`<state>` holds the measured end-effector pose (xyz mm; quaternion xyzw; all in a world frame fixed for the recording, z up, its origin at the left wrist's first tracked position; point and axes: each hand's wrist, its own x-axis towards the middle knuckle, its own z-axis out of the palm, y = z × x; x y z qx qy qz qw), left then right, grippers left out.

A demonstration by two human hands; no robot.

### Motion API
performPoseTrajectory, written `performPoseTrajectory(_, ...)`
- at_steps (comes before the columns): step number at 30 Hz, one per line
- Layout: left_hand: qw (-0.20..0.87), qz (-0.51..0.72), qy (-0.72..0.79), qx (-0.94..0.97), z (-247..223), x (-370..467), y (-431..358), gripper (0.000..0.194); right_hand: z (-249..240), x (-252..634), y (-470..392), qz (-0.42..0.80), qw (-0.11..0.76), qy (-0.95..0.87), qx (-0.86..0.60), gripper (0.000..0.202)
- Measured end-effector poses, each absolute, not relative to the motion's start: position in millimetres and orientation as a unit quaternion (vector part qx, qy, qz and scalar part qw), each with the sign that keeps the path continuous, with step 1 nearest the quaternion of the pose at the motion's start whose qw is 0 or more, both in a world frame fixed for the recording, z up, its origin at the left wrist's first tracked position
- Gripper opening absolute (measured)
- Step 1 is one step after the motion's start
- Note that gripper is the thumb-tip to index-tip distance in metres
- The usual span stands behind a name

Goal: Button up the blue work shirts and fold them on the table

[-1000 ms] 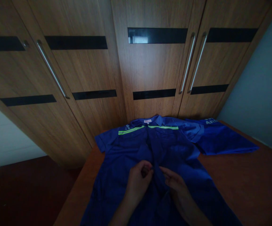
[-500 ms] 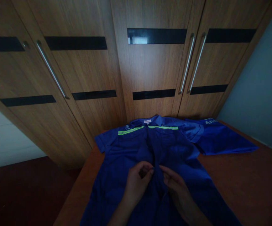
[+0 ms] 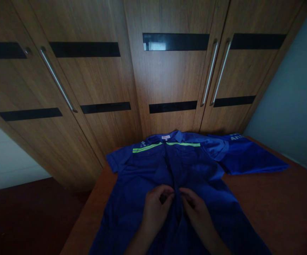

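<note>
A blue shirt [image 3: 137,184] is spread on the table [image 3: 270,198], collar at the far side. Its front strip [image 3: 177,205] is pinched from the left by the left hand [image 3: 156,205] and from the right by the right hand [image 3: 197,209]. The cloth is best held level and untwisted. Beyond, the wardrobe [image 3: 166,78] is closed, its contents hidden.

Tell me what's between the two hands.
In the head view, a narrow strip of the shirt lies between the left hand and the right hand; finer detail is too dark.
</note>
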<state>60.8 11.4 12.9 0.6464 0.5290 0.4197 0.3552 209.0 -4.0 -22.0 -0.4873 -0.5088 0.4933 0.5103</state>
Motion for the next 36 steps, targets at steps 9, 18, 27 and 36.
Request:
performPoseTrajectory(9, 0.478, 0.433, 0.489, 0.588, 9, 63, 11, 0.013, -15, 210, -3, 0.141, 0.358, -0.731, -0.564, 0.023)
performPoseTrajectory(18, 0.521, 0.462, 0.509, 0.506, 3, 61, 17, 0.017, -19, 203, -4, 0.107, 0.337, -0.745, -0.565, 0.020)
performPoseTrajectory(27, 0.572, 0.462, 0.486, 0.472, -1, 59, 18, 0.012, -9, 206, -2, 0.192, 0.384, -0.706, -0.564, 0.017)
performPoseTrajectory(36, 0.418, 0.427, 0.500, 0.627, 6, 59, 13, 0.004, 8, 211, 12, 0.419, 0.426, -0.590, -0.543, 0.025)
